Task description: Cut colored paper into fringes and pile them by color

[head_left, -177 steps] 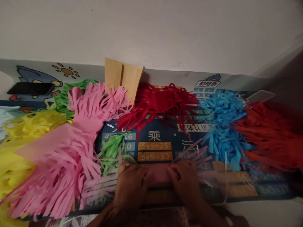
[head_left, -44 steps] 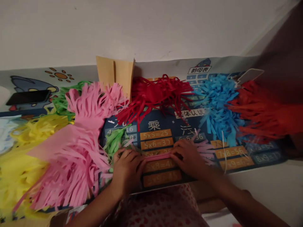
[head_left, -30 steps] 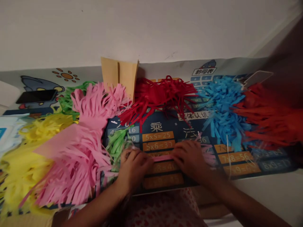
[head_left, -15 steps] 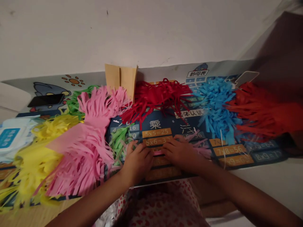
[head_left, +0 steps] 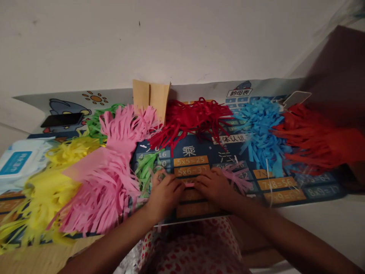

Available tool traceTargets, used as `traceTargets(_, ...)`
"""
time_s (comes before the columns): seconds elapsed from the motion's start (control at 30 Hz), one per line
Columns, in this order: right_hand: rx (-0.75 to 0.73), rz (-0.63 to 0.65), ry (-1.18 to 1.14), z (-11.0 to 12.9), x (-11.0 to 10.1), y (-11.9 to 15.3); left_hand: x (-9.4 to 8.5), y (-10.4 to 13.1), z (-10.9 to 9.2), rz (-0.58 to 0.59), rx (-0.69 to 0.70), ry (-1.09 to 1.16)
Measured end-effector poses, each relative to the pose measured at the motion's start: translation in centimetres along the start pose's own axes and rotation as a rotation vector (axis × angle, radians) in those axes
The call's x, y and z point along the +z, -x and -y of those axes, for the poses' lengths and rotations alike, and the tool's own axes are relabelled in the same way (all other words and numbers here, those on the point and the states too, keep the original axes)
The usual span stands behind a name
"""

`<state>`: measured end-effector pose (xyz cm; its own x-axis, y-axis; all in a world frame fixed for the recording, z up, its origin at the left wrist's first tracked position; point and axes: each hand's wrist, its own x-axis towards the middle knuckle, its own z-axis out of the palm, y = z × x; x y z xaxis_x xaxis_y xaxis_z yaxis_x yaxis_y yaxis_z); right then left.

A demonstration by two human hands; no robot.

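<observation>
Between my two hands runs a thin twisted strip of pink fringed paper [head_left: 189,185], low over the printed mat. My left hand [head_left: 167,192] is closed on its left end and my right hand [head_left: 212,184] on its right end. Loose pinkish-purple fringe [head_left: 239,177] fans out past my right hand. Beside my left hand lies a small bunch of green fringed paper [head_left: 145,171]. A large pink fringed paper [head_left: 114,160] spreads further left, partly over yellow fringed paper [head_left: 45,194]. The fingertips hide most of the strip's ends.
Red fringe [head_left: 194,114], blue fringe [head_left: 262,133] and orange-red fringe [head_left: 313,137] line the mat's back and right. A folded brown card [head_left: 158,99] stands against the wall. A dark phone [head_left: 62,120] and a wipes pack [head_left: 21,163] are at left. White string [head_left: 268,182] lies at right.
The view has shifted slightly, so things at the left appear further right. Both hands keep their hold on the pink strip, with little visible finger movement.
</observation>
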<state>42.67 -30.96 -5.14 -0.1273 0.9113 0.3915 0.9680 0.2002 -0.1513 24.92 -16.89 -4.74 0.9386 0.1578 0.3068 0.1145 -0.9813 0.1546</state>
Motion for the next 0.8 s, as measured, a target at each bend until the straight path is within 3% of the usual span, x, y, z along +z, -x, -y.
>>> traceTargets(0.17, 0.226, -0.068, -0.217, -1.3, -0.5, 2.1, -0.6, 1.3, 1.1, -0.049, -0.067, 0.156)
traceTargets(0.4, 0.45, 0.104, -0.324, -1.7, -1.6, 1.5, -1.6, -0.1, 1.1, 0.013, -0.198, 0.271)
traceTargets(0.57, 0.514, 0.24, -0.18, -1.2, -2.1, -0.1, -1.4, -0.7, 0.4, 0.073, -0.278, 0.189)
traceTargets(0.67, 0.425, 0.274, -0.088, -0.9, -2.4, -0.6, -1.5, -1.0, -0.5, 0.088, -0.252, 0.073)
traceTargets(0.8, 0.037, 0.241, -0.016, -1.0, -2.6, -0.3, -1.6, -1.0, -1.8, 0.082, -0.048, 0.021)
